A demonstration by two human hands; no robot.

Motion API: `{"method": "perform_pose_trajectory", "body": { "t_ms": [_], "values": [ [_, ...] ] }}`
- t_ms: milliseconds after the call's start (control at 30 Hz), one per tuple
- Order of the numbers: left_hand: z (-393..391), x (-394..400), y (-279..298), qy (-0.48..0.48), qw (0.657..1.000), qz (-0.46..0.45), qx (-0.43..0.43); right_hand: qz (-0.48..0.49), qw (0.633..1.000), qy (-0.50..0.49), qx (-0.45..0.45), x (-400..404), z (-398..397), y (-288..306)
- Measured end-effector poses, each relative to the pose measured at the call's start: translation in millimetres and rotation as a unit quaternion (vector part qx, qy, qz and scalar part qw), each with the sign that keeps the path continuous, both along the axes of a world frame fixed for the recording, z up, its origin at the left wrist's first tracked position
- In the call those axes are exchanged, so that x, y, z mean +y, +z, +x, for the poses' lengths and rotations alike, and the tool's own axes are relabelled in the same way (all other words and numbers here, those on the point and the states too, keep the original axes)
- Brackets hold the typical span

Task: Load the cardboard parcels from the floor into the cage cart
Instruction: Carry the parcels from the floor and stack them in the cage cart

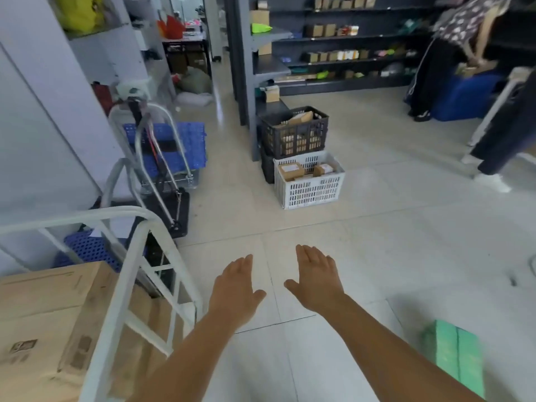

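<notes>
Over the pale tiled floor we held our left hand and right hand out flat, fingers straight, holding nothing. Near left, a cardboard parcel lay inside the white cage cart. Near right, a green box sat on the floor.

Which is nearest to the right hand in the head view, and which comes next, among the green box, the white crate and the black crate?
From the right hand:
1. Green box, on the floor, lower right.
2. White crate, on the floor ahead.
3. Black crate, stacked behind the white one, by the shelving.
</notes>
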State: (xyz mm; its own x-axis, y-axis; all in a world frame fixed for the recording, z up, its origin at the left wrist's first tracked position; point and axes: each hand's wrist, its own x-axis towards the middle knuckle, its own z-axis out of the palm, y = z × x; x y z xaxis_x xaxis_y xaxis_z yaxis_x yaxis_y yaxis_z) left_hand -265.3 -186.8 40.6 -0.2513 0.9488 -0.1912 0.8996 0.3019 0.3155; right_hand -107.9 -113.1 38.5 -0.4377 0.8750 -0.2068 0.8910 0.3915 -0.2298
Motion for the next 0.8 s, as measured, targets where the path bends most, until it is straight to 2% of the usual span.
{"method": "perform_pose_trajectory", "body": {
  "t_ms": [433, 800],
  "values": [
    [260.2, 54.4, -29.8, -0.181, 0.981, -0.053, -0.038, -0.050, 0.970, -0.236, 0.005, -29.3, 281.3, -43.8],
    [452.7, 83.6, -66.9, -0.306, 0.943, -0.129, -0.035, -0.093, 0.899, -0.426, 0.046, -62.7, 464.3, -76.7]
  ]
}}
